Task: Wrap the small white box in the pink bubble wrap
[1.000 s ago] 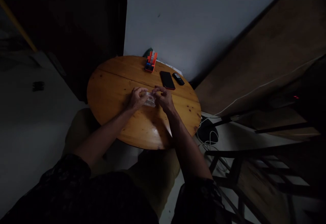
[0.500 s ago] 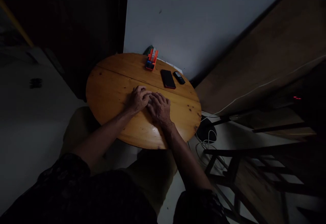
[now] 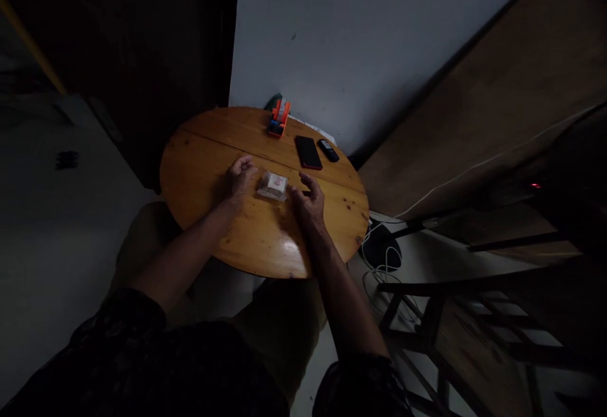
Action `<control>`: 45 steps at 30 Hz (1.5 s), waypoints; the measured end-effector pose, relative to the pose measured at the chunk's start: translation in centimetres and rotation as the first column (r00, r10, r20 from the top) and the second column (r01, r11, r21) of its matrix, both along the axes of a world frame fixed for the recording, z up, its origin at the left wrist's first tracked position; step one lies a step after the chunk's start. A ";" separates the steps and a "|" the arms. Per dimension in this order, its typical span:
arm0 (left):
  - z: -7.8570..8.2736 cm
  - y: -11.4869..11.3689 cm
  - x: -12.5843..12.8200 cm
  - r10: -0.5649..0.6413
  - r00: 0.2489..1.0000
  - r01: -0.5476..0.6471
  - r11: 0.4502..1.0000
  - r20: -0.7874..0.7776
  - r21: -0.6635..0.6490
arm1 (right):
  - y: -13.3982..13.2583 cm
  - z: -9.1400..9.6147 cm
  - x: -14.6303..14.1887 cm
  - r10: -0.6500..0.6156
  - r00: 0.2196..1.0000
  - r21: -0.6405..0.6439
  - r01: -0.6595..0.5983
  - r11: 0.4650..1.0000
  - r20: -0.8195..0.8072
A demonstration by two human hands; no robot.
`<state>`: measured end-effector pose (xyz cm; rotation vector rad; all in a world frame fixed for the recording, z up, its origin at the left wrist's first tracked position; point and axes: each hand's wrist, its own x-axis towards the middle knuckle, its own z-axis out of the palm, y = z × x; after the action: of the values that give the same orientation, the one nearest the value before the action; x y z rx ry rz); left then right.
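Note:
A small squarish packet in clear crinkled wrapping, with a pale top bearing a pinkish mark, lies on the wooden table. What it contains I cannot make out. To its left rests my left hand, fingers loosely bent and holding nothing, a small gap from the packet. On the other side my right hand is open, thumb and fingers apart, its fingertips close to the packet's right edge. Whether they touch the wrapping is hard to tell in the dim light.
The oval wooden table stands against a pale wall. At its back are an orange tape dispenser, a dark phone and a small black handset. Cables and a dark wooden chair occupy the floor at right.
Both hands have come off the packet they were covering and moved apart, left hand leftward, right hand slightly right. The packet now shows between them. The view has shifted a little.

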<state>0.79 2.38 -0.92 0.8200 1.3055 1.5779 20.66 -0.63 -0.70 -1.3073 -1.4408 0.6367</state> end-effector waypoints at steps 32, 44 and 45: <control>-0.5 -0.7 1.8 -0.183 0.970 0.153 0.971 0.158 0.182 | 13.3 10.4 -2.4 0.244 0.963 0.053 -0.252 0.966 0.116; -0.5 -0.1 1.5 -0.167 0.985 0.163 0.983 0.047 0.079 | 10.5 14.5 0.2 0.110 0.986 0.241 -0.137 0.961 0.122; -0.7 0.0 1.4 -0.171 0.985 0.167 0.981 0.033 0.100 | 8.9 13.6 0.5 0.093 0.991 0.244 -0.115 0.963 0.100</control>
<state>2.23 2.36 -1.57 0.9291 1.1064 1.5235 21.17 8.27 12.89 -1.0791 -1.6132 0.4528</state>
